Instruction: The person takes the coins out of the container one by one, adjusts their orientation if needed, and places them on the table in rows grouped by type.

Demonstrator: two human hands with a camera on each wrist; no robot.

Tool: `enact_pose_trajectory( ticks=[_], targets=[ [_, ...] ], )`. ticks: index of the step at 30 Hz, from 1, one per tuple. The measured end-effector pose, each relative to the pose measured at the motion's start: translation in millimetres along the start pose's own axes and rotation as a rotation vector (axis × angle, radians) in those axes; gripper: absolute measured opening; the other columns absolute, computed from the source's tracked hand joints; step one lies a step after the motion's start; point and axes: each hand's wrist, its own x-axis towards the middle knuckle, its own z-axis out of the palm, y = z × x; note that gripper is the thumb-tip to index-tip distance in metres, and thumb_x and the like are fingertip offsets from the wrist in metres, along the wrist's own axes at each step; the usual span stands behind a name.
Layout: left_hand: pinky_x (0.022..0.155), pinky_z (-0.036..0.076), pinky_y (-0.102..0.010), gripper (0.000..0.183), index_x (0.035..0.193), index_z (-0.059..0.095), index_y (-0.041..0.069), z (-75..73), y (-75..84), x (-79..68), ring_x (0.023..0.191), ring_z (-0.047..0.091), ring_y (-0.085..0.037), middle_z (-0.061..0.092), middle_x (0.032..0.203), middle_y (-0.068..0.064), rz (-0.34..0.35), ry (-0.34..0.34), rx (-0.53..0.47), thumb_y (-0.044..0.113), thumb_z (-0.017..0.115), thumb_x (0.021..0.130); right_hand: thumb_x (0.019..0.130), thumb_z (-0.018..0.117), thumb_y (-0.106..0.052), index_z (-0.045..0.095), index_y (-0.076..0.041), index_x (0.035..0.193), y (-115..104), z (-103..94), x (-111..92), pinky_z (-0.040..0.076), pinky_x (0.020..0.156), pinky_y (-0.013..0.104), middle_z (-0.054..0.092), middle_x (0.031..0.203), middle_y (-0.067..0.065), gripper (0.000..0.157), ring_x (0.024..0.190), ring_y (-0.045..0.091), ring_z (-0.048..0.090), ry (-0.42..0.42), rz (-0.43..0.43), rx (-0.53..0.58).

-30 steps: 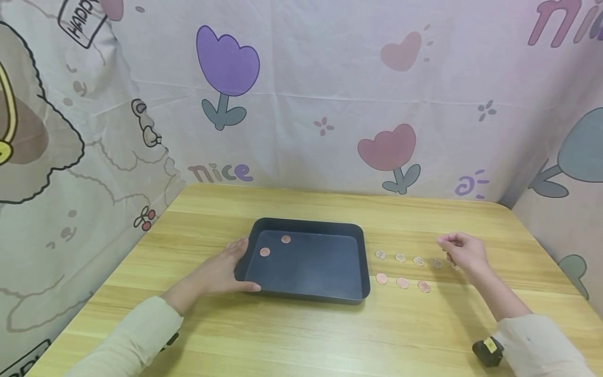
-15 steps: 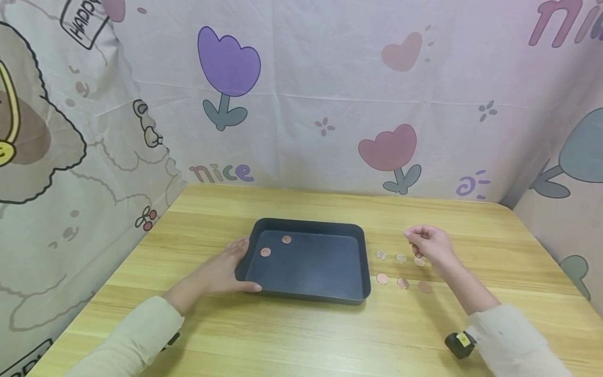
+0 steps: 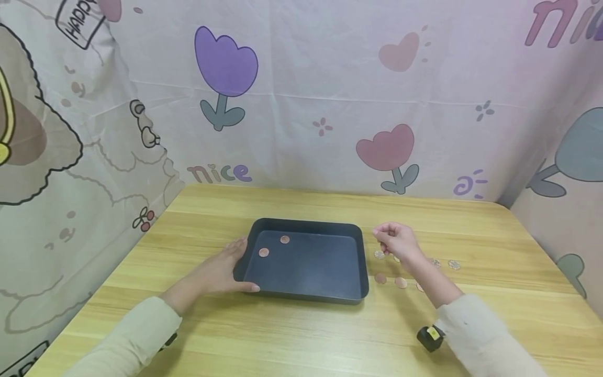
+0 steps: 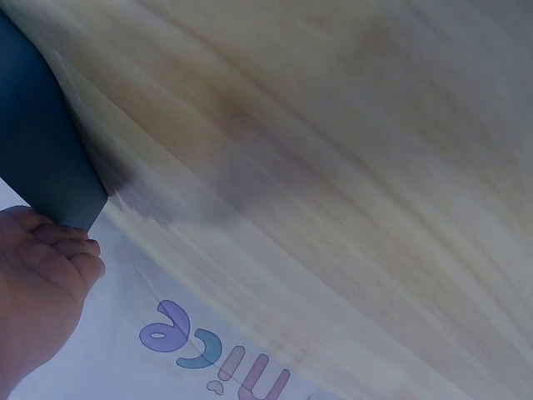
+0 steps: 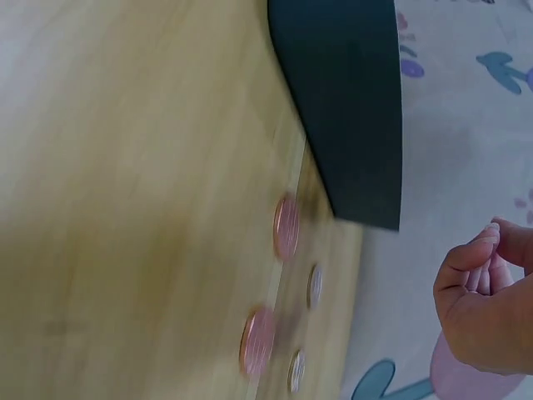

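- A right hand (image 3: 398, 242) is held above the counter (image 3: 292, 335), just off a tray's right end, its fingers curled in and thumb set against forefinger; whether anything is pinched between them cannot be told.
- A left hand (image 3: 223, 272) is laid along the dark tray (image 3: 306, 267) at its left end, fingers spread on the end wall, thumb stretched along the near rim.
- The tray is set flat, open side up, at mid-counter; its long axis is run from left to right, nearly parallel to the far edge, with one short end turned to each hand.
- Two copper-coloured coins (image 3: 285, 239) are seen lying flat in the tray's far left part.
- Silver-coloured coins (image 3: 454, 265) are lined up flat right of the tray, the row partly covered by the right hand and forearm.
- Nearer the person, copper-coloured pieces (image 3: 400, 283) are laid in a second row, its right end partly hidden.
- Behind, a printed cloth (image 3: 301, 104) is hung.
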Motion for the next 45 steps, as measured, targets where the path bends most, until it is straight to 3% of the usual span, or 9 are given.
enact_pose_trajectory(
  ticks=[19, 30, 45],
  targets=[
    [0.106, 0.029, -0.053, 0.117, 0.141, 0.020, -0.005, 1.5, -0.7, -1.3, 0.135, 0.022, -0.041, 0.021, 0.148, -0.022, 0.011, 0.009, -0.011, 0.073, 0.059, 0.063, 0.085, 0.060, -0.012, 0.059, 0.002, 0.089, -8.6, 67.5, 20.0, 0.041, 0.046, 0.017, 0.049, 0.059, -0.003, 0.014, 0.049, 0.007, 0.045, 0.014, -0.001, 0.014],
    [0.105, 0.030, -0.054, 0.117, 0.141, 0.020, -0.005, 0.0, 0.0, -1.9, 0.135, 0.022, -0.041, 0.022, 0.147, -0.022, 0.007, 0.012, -0.020, 0.072, 0.061, 0.063, 0.085, 0.062, -0.013, 0.063, 0.000, 0.088, -17.4, 107.1, 20.9, 0.043, 0.048, 0.021, 0.051, 0.061, 0.001, 0.013, 0.050, 0.010, 0.046, -0.046, -0.021, -0.003],
    [0.106, 0.029, -0.053, 0.117, 0.142, 0.019, -0.002, -0.2, -1.1, -1.3, 0.135, 0.022, -0.040, 0.021, 0.148, -0.020, -0.001, 0.012, -0.032, 0.075, 0.058, 0.062, 0.084, 0.062, -0.010, 0.063, 0.003, 0.086, -30.7, 167.4, 20.3, 0.039, 0.044, 0.020, 0.051, 0.060, 0.003, 0.013, 0.045, 0.009, 0.043, -0.159, -0.150, 0.041]
  ],
)
